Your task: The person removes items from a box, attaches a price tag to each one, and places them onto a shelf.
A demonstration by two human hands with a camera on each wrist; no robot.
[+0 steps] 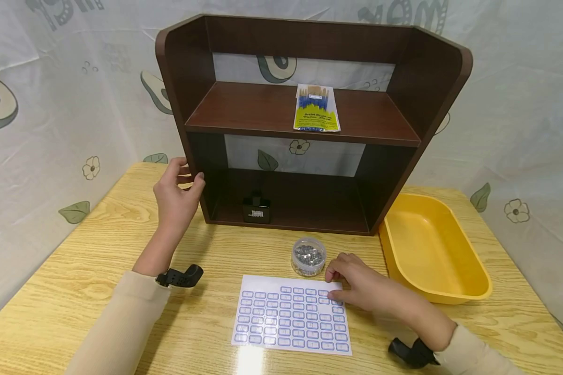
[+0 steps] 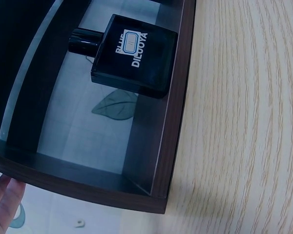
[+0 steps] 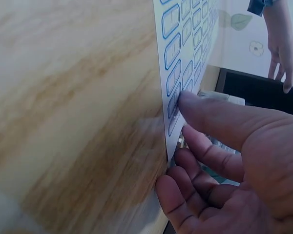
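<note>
Wears plain cream long sleeves [image 1: 119, 323], lightly creased, with a small black, bent wrist camera [image 1: 187, 276] beside each cuff [image 1: 152, 287].

"DILUOYA" on bottle [image 2: 132, 68] ("Artist" on packet [image 1: 316, 108])

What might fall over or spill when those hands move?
The right hand is right beside the round tub of silvery bits, so a bump might tip it; I can't tell whether it's covered.

The left hand grips the shelf unit, so a jerk might topple the black bottle standing near its lower front edge.

The brush pack lies close to the upper front edge, so a shake might slide it off.
</note>
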